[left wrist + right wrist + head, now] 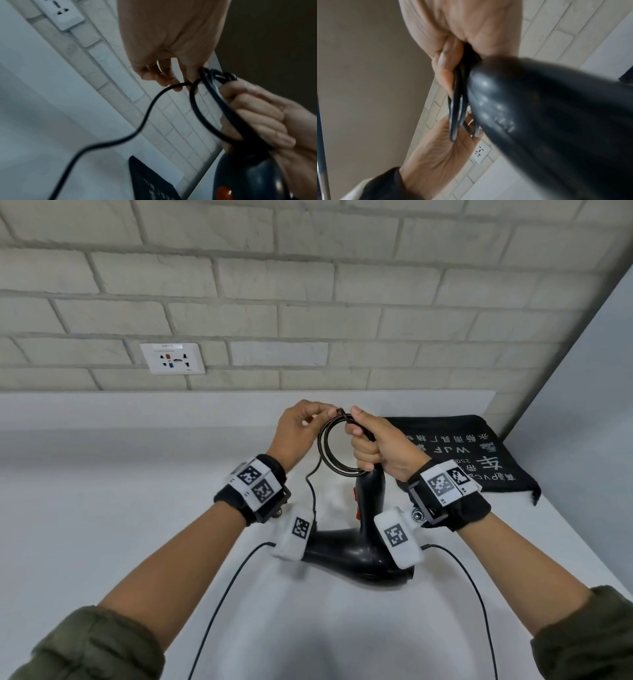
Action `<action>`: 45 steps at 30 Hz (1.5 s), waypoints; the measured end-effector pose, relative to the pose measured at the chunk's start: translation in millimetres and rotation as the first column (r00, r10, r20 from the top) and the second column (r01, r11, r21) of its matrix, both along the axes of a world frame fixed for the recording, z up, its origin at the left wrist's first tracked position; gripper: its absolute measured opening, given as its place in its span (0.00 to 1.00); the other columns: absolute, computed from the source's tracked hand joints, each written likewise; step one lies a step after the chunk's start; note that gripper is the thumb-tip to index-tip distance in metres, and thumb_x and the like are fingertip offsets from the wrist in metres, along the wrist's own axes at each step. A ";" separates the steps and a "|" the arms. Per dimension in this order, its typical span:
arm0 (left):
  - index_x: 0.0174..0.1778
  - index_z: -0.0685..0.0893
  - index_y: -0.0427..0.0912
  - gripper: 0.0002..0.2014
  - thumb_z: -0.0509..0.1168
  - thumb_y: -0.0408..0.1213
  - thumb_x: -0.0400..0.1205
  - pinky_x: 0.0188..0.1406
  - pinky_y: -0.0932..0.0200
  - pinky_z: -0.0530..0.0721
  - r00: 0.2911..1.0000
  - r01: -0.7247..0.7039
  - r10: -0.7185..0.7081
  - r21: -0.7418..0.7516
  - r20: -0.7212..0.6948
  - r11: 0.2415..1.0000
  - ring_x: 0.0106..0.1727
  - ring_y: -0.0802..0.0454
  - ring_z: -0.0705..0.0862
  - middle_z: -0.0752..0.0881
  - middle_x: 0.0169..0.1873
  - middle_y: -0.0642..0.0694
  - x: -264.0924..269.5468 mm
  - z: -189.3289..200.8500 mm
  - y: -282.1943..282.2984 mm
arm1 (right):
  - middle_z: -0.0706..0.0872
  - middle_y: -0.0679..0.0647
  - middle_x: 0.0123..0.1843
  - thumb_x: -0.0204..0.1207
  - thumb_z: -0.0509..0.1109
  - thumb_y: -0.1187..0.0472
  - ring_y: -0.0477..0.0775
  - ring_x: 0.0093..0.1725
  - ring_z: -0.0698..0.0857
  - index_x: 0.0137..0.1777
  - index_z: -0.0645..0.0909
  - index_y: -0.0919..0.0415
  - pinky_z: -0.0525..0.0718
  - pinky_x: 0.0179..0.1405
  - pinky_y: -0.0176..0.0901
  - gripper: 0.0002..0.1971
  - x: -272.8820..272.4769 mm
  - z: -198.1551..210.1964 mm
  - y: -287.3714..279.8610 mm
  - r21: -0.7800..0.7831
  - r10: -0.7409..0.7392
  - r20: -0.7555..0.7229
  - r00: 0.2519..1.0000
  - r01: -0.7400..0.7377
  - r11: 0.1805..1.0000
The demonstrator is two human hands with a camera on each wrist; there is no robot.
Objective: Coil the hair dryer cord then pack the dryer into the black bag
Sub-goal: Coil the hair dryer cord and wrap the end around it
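Note:
A black hair dryer lies on the white counter, its handle pointing away from me. My right hand grips the top of the handle together with a few loops of the black cord. My left hand pinches the cord at the top of the loops. The loose rest of the cord trails down towards me over the counter. In the right wrist view the handle fills the frame, with the loops held beside it. The black bag lies flat at the right.
A brick wall with a white socket plate closes the back of the counter. A plain wall stands on the right, just behind the bag. The counter's right edge runs near the bag's drawstring corner.

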State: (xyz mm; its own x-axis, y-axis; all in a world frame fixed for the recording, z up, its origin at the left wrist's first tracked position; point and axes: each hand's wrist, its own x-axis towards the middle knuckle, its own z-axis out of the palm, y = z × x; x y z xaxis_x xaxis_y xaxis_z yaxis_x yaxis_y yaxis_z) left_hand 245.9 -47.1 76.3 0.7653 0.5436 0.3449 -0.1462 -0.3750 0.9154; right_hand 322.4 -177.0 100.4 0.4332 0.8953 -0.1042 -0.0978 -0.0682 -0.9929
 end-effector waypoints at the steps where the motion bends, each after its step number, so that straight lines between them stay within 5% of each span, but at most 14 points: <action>1: 0.51 0.85 0.46 0.08 0.64 0.31 0.80 0.50 0.62 0.78 1.000 -0.016 0.016 -0.010 0.004 1.000 0.40 0.64 0.81 0.83 0.37 0.56 1.7 -3.4 -2.0 | 0.57 0.41 0.11 0.85 0.46 0.49 0.40 0.11 0.54 0.30 0.63 0.55 0.62 0.12 0.31 0.21 1.1 -0.7 0.7 0.002 -0.007 -0.005 1.000 0.007 1.000; 6: 0.47 0.85 0.35 0.10 0.59 0.24 0.81 0.32 0.72 0.83 0.993 0.099 -0.111 -0.266 -0.032 0.959 0.26 0.63 0.85 0.87 0.29 0.48 -2.6 -5.3 -6.8 | 0.57 0.41 0.12 0.84 0.48 0.49 0.40 0.11 0.54 0.29 0.62 0.55 0.60 0.12 0.30 0.21 3.5 -3.5 3.9 0.016 -0.062 -0.005 0.998 0.062 0.998; 8: 0.44 0.83 0.37 0.11 0.55 0.28 0.84 0.33 0.70 0.85 0.988 0.124 -0.151 -0.404 -0.037 0.906 0.27 0.61 0.87 0.89 0.30 0.46 -8.7 -5.4 -10.9 | 0.57 0.41 0.12 0.85 0.48 0.49 0.40 0.11 0.54 0.29 0.62 0.55 0.60 0.12 0.29 0.22 3.8 -4.7 6.0 0.027 -0.088 0.001 0.996 0.087 0.996; 11: 0.53 0.81 0.32 0.14 0.54 0.38 0.86 0.40 0.65 0.87 0.981 0.147 -0.193 -0.519 -0.036 0.842 0.32 0.55 0.87 0.87 0.40 0.38 -17.0 -2.3 -16.7 | 0.58 0.41 0.12 0.85 0.49 0.49 0.40 0.11 0.55 0.29 0.62 0.56 0.61 0.12 0.29 0.22 3.9 -5.3 8.0 0.031 -0.123 0.018 0.992 0.122 0.992; 15: 0.41 0.81 0.41 0.03 0.64 0.34 0.80 0.48 0.61 0.83 0.970 0.164 -0.228 -0.470 -0.082 0.867 0.39 0.52 0.85 0.88 0.38 0.42 -25.9 5.4 -21.3 | 0.57 0.41 0.12 0.84 0.50 0.49 0.41 0.11 0.55 0.28 0.62 0.55 0.62 0.12 0.30 0.22 4.5 -4.8 6.9 0.023 -0.147 0.045 0.988 0.146 0.989; 20: 0.36 0.79 0.42 0.08 0.61 0.27 0.78 0.43 0.62 0.84 0.947 0.217 -0.305 -0.504 -0.098 0.836 0.35 0.56 0.86 0.89 0.31 0.51 -31.9 8.7 -20.1 | 0.58 0.41 0.13 0.84 0.51 0.48 0.41 0.12 0.56 0.28 0.62 0.55 0.63 0.13 0.30 0.22 2.6 -4.8 4.3 0.025 -0.148 0.078 0.986 0.146 0.989; 26: 0.39 0.75 0.42 0.04 0.62 0.29 0.77 0.50 0.53 0.82 0.940 0.186 -0.299 -0.493 -0.161 0.850 0.38 0.54 0.82 0.85 0.33 0.48 -35.9 17.7 -24.5 | 0.59 0.42 0.12 0.84 0.51 0.48 0.41 0.11 0.57 0.28 0.63 0.55 0.64 0.13 0.29 0.22 -0.8 -5.2 4.7 0.033 -0.161 0.119 0.980 0.159 0.987; 29: 0.45 0.74 0.41 0.11 0.66 0.32 0.68 0.48 0.54 0.84 0.935 0.177 -0.304 -0.507 -0.180 0.844 0.40 0.52 0.81 0.80 0.34 0.46 -38.4 20.6 -28.0 | 0.60 0.43 0.12 0.84 0.51 0.49 0.41 0.11 0.57 0.28 0.63 0.56 0.65 0.12 0.31 0.22 -2.9 -5.7 5.2 0.037 -0.175 0.145 0.974 0.171 0.984; 32: 0.42 0.73 0.42 0.10 0.66 0.25 0.73 0.46 0.54 0.85 0.953 0.082 -0.185 -0.383 -0.240 0.920 0.37 0.51 0.78 0.76 0.33 0.47 -36.5 21.2 -34.3 | 0.60 0.43 0.11 0.84 0.51 0.50 0.41 0.11 0.58 0.28 0.63 0.56 0.65 0.12 0.31 0.22 -7.8 -5.3 7.2 0.039 -0.197 0.164 0.967 0.193 0.980; 35: 0.41 0.73 0.42 0.08 0.66 0.28 0.74 0.36 0.68 0.77 0.963 -0.100 0.097 0.002 -0.250 0.995 0.30 0.56 0.74 0.75 0.29 0.53 -31.8 13.8 -40.6 | 0.61 0.43 0.11 0.84 0.51 0.50 0.41 0.11 0.58 0.28 0.64 0.57 0.66 0.13 0.31 0.22 -14.0 -4.6 9.5 0.042 -0.219 0.186 0.958 0.215 0.976; 37: 0.46 0.76 0.39 0.06 0.65 0.29 0.75 0.30 0.72 0.70 0.956 -0.202 0.233 0.174 -0.180 0.964 0.31 0.55 0.76 0.75 0.30 0.55 -31.3 9.0 -45.4 | 0.61 0.43 0.11 0.84 0.51 0.50 0.41 0.11 0.58 0.28 0.64 0.57 0.65 0.13 0.31 0.22 -16.4 -4.9 10.5 0.052 -0.243 0.185 0.952 0.238 0.970; 42: 0.60 0.80 0.38 0.15 0.64 0.35 0.78 0.43 0.59 0.72 0.904 -0.310 0.406 0.450 -0.135 0.838 0.44 0.41 0.83 0.79 0.55 0.40 -36.2 7.1 -43.6 | 0.62 0.44 0.10 0.84 0.52 0.51 0.41 0.11 0.59 0.28 0.65 0.57 0.67 0.13 0.33 0.22 -18.1 -8.0 10.5 0.076 -0.316 0.236 0.919 0.306 0.949; 45: 0.49 0.81 0.37 0.10 0.65 0.41 0.79 0.39 0.58 0.71 0.863 -0.357 0.486 0.514 -0.138 0.780 0.44 0.43 0.83 0.84 0.46 0.41 -42.1 9.4 -41.1 | 0.62 0.42 0.10 0.84 0.53 0.51 0.41 0.11 0.60 0.27 0.65 0.57 0.68 0.15 0.35 0.22 -17.9 -10.4 12.7 0.096 -0.355 0.265 0.897 0.341 0.935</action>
State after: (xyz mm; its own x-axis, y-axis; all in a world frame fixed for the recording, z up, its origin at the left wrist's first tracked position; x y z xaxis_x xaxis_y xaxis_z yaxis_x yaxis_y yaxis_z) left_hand 203.7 -88.2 85.8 0.5897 0.6599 0.4655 0.3349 -0.7244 0.6026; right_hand 304.4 -164.3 90.0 0.7234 0.6830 0.1011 0.1691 -0.0332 -0.9850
